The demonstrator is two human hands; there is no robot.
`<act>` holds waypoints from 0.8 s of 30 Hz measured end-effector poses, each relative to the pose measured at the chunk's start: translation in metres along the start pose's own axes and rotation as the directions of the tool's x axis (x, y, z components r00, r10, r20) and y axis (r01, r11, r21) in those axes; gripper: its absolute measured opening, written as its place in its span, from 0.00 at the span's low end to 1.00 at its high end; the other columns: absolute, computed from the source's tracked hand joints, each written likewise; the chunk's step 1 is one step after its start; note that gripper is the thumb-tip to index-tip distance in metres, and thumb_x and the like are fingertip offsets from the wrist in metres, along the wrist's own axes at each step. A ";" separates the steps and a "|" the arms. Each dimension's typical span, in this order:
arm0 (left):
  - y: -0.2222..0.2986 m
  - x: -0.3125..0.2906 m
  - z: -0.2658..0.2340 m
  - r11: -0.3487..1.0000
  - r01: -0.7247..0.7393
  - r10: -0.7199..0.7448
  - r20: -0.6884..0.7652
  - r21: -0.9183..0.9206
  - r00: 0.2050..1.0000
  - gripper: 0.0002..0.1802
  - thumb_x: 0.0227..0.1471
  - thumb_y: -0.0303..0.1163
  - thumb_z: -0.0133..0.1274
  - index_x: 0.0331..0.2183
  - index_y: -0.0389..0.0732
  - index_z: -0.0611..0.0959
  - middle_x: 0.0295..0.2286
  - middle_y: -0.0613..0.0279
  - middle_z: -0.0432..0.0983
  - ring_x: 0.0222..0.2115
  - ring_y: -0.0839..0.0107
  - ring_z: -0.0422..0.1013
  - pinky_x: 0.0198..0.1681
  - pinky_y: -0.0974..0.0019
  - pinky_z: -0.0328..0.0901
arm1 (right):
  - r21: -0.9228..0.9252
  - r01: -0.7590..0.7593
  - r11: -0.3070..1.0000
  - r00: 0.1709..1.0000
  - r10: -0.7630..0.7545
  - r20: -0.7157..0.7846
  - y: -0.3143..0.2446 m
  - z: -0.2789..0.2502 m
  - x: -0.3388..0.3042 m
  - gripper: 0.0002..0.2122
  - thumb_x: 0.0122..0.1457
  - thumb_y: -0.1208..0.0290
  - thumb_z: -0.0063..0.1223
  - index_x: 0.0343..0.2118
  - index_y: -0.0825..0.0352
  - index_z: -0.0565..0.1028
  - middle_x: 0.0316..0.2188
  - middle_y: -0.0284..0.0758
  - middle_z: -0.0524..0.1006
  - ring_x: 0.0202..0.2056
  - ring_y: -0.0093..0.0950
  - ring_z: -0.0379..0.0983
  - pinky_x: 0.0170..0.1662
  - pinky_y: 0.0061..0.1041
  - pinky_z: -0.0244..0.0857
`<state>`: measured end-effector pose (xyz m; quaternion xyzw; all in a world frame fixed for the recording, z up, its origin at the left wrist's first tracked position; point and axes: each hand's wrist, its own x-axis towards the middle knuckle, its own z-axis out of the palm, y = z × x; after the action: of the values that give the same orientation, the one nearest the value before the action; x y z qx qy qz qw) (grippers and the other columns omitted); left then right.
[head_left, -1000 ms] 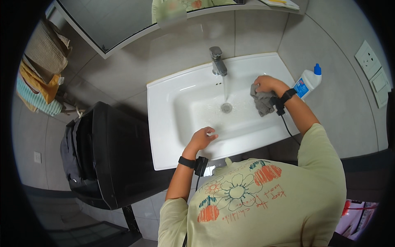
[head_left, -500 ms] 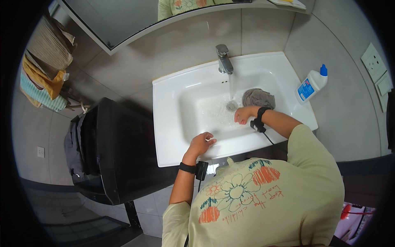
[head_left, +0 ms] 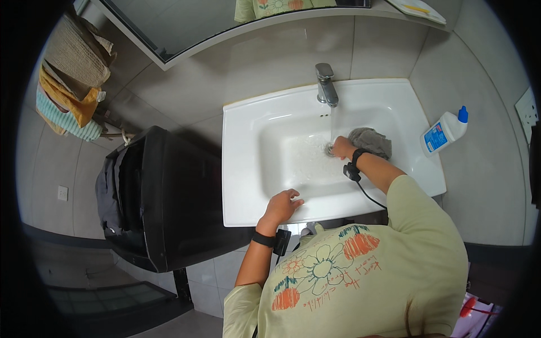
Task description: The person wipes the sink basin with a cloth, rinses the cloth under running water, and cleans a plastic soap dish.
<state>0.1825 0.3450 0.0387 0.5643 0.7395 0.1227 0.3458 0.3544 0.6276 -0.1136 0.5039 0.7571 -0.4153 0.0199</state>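
Observation:
Water runs from a chrome faucet (head_left: 326,87) into a white sink (head_left: 239,163). Down in the basin, my right hand (head_left: 341,147) is at the metal drain (head_left: 329,150), its fingers bunched and their tips hidden beneath it. Whether they grip the drain's stopper I cannot make out. A crumpled wet grey cloth (head_left: 372,142) lies just right of this hand. My left hand (head_left: 283,205) rests at the sink's front rim, loosely curled with thumb and fingers apart and nothing in it.
A white bottle with a blue cap (head_left: 444,132) stands at the sink's right edge. Left of the sink is a dark bin-like cabinet (head_left: 180,197) with dark cloth on it. Towels (head_left: 73,90) hang at the far left. A mirror (head_left: 197,22) hangs above.
My right hand has moved forward from the basin's front part to the drain. The left hand stays at the front rim. The whole view has shifted slightly.

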 end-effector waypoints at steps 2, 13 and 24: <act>-0.001 0.002 -0.003 1.000 -0.007 0.007 -0.011 0.004 1.000 0.19 0.46 0.42 0.55 0.37 0.39 0.78 0.33 0.51 0.76 0.35 0.58 0.72 0.39 0.62 0.66 | 0.033 -0.015 0.999 0.994 0.018 -0.105 0.004 -0.006 0.001 0.07 0.48 0.75 0.47 0.22 0.75 0.72 0.15 0.45 0.74 0.15 0.33 0.72 0.16 0.30 0.67; 0.007 0.036 -0.004 0.993 -0.118 0.118 0.015 0.016 0.993 0.20 0.46 0.43 0.55 0.37 0.39 0.78 0.34 0.51 0.75 0.35 0.56 0.72 0.39 0.61 0.65 | 0.209 -0.078 0.975 0.995 0.090 -0.047 -0.010 -0.063 -0.037 0.06 0.50 0.73 0.49 0.24 0.72 0.73 0.13 0.41 0.73 0.13 0.32 0.72 0.15 0.30 0.68; -0.015 0.147 -0.020 0.967 0.236 -0.252 0.264 0.091 0.931 0.26 0.39 0.39 0.61 0.36 0.30 0.74 0.27 0.50 0.74 0.23 0.62 0.73 0.22 0.64 0.68 | 0.089 -0.224 0.971 0.910 0.175 0.375 0.010 -0.031 -0.054 0.12 0.50 0.73 0.51 0.22 0.80 0.73 0.20 0.46 0.77 0.20 0.32 0.76 0.22 0.28 0.72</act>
<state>0.1403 0.4788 -0.0103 0.4892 0.7524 -0.0216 0.4406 0.4010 0.6089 -0.0753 0.4933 0.6561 -0.5455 0.1694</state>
